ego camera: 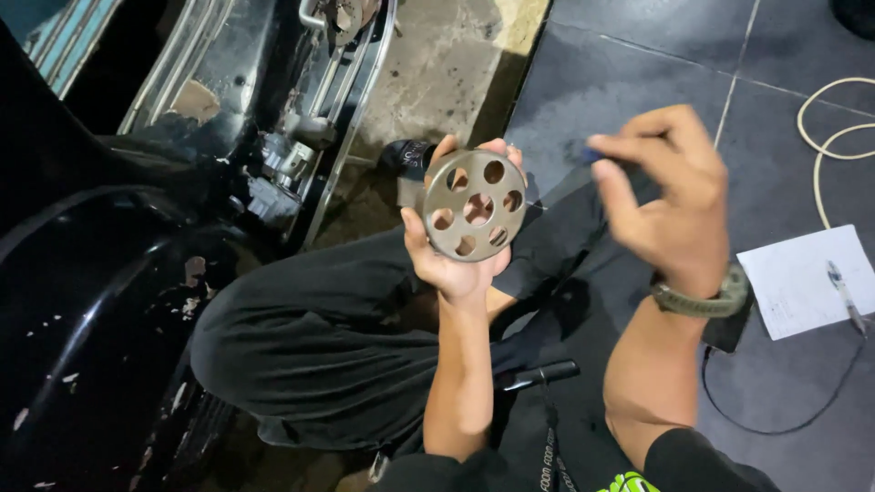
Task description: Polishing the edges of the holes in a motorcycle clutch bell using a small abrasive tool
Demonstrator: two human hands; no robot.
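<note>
Hands held above a crouching person's dark trousers. Left hand [456, 251] grips a round, dull grey metal disc [474, 206], fingers curled around its rim; the disc is upright, pierced by a centre hole and a ring of smaller round holes. Right hand [670, 196], blurred, pinches a small dark blue object [592, 156] just beside the disc. An olive watch [706, 301] circles that wrist. White paper [802, 278] with a pen [843, 292] lies on grey floor tiles [629, 68].
</note>
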